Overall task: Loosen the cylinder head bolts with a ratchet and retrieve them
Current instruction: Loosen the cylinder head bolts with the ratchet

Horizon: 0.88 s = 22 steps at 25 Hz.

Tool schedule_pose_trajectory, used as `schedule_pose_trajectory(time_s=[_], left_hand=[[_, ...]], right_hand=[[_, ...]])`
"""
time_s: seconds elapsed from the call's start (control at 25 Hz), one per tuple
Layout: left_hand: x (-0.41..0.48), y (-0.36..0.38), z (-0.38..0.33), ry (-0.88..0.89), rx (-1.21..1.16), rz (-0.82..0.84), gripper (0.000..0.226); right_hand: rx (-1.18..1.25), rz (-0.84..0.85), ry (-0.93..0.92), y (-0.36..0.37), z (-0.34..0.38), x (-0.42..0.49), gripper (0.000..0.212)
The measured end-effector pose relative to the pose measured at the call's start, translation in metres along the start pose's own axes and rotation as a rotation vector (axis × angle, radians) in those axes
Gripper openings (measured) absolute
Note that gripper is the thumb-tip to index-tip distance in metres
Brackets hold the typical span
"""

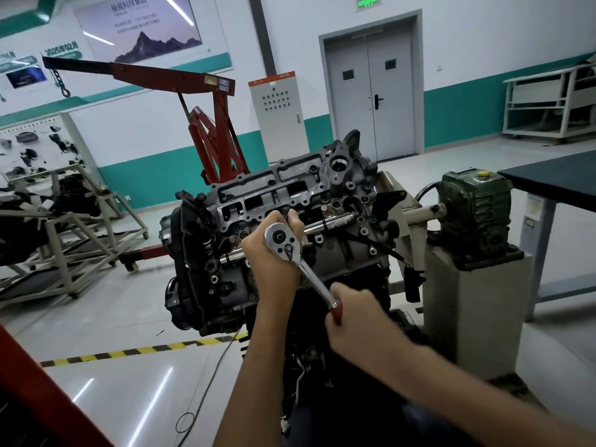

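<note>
A dark grey cylinder head (290,195) tops an engine mounted on a stand in the middle of the view. A chrome ratchet (292,253) with a red grip stands over the head's near side. My left hand (274,253) curls round the ratchet just under its round head, thumb up beside it. My right hand (354,317) grips the red handle end lower right. The socket and the bolt under the ratchet head are hidden by my left hand. Several small bolts (363,231) sit around the head's edges.
A red engine crane (219,124) stands behind the engine. A green gearbox (474,208) on a grey pedestal sits to the right, next to a dark table (554,179). Frames with other engines (64,214) stand at left. Yellow-black tape (135,351) and a cable cross the floor.
</note>
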<state>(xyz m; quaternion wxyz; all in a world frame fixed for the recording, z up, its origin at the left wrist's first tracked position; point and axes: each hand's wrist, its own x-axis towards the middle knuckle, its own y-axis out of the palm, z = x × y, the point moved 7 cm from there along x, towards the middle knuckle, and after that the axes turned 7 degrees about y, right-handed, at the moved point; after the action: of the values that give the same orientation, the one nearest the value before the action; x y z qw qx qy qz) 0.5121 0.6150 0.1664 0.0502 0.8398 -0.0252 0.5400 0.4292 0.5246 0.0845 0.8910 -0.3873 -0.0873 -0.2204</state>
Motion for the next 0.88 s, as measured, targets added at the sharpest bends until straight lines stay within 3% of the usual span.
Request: schedule_pose_trajectory(time_s=[0.16,0.28,0.36,0.52,0.64,0.72,0.88], left_hand=[[0.003,-0.006,0.001,0.028,0.117,0.086,0.045],[0.004,-0.009,-0.002,0.029,0.147,0.107,0.045],[0.002,-0.011,0.0,0.016,0.133,0.097,0.045],[-0.004,-0.001,-0.005,0.009,0.112,0.082,0.04],[0.0,-0.002,-0.003,-0.02,0.007,0.033,0.044],[0.002,-0.011,0.001,-0.013,0.021,0.027,0.045],[0.003,-0.017,0.0,-0.013,-0.022,0.121,0.047]], right_hand=[[-0.596,-0.106,-0.28,-0.076,0.013,0.045,0.019],[-0.693,-0.188,-0.38,-0.1,0.031,0.059,0.018],[-0.6,-0.152,-0.26,-0.08,0.017,0.049,0.02],[0.009,-0.008,0.094,0.004,-0.006,-0.002,0.022],[0.147,0.028,0.103,0.03,0.005,-0.013,0.027],[0.005,0.03,0.024,0.013,0.008,-0.006,0.023],[-0.542,-0.101,-0.299,-0.061,0.022,0.037,0.023]])
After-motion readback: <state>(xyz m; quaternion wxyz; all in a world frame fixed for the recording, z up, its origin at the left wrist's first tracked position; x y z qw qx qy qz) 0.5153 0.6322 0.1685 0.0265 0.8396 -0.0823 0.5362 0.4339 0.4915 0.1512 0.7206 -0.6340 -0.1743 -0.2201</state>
